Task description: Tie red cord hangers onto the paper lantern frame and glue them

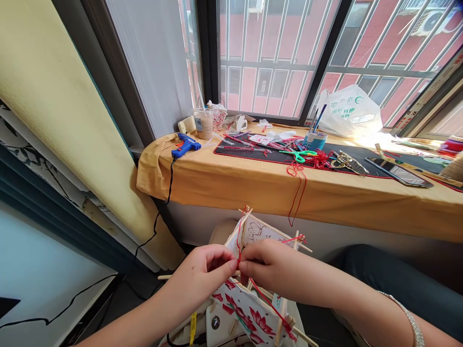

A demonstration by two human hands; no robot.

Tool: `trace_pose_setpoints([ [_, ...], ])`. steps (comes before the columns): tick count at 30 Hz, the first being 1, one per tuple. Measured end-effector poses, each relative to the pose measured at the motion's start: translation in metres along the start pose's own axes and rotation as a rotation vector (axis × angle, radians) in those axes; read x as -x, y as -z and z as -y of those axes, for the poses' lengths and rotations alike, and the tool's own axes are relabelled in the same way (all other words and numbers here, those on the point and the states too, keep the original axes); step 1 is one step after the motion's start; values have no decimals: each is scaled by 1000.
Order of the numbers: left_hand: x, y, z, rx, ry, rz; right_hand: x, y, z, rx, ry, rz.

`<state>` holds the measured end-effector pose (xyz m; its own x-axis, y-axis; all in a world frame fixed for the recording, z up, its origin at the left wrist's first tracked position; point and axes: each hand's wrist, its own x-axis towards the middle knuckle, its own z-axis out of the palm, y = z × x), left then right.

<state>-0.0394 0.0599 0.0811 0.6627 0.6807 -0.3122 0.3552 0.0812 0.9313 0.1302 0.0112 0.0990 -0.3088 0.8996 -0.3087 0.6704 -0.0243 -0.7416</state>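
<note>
A box-shaped frame of wooden sticks [249, 313] with white panels sits low in front of me. Its near panel carries red painted flowers, and the far one has line drawings. Red cord is tied about its corners. Over the near left corner, my left hand [211, 270] is closed in a pinch on the red cord [265, 298]. Thumb and fingers of my right hand [271, 265] pinch the same cord right beside it. The fingertips of both hands nearly touch and hide part of the cord between them.
On the orange-covered ledge [217, 178] lie a blue glue gun [186, 145], green scissors [299, 155], tangled red cord [321, 160] and a phone-like device [400, 172]. A drink cup [203, 123] and a white plastic bag [350, 111] stand by the window. A black cable [155, 229] hangs at the left.
</note>
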Motion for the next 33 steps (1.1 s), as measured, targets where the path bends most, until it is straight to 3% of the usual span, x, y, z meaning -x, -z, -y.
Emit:
trace_pose_setpoints([
  [4, -2, 1, 7, 15, -33, 46, -6, 1, -1, -71, -45, 33],
  [11, -1, 0, 8, -136, -72, -27, 6, -1, 5, 132, 10, -31],
  [16, -1, -1, 8, -25, -57, -42, 12, -3, 7, 209, 60, -112],
  [22, 0, 0, -2, 87, 24, 36, 7, -5, 4, 152, -4, -91],
  [26, 1, 1, -2, -41, -54, 26, 6, -4, 8, 204, -27, -97],
  [31, 0, -3, 1, -304, -178, -37, 3, 1, 26, 553, -48, 8],
  [33, 0, -5, 2, -381, -205, -86, -6, -3, 32, 591, -43, 20],
])
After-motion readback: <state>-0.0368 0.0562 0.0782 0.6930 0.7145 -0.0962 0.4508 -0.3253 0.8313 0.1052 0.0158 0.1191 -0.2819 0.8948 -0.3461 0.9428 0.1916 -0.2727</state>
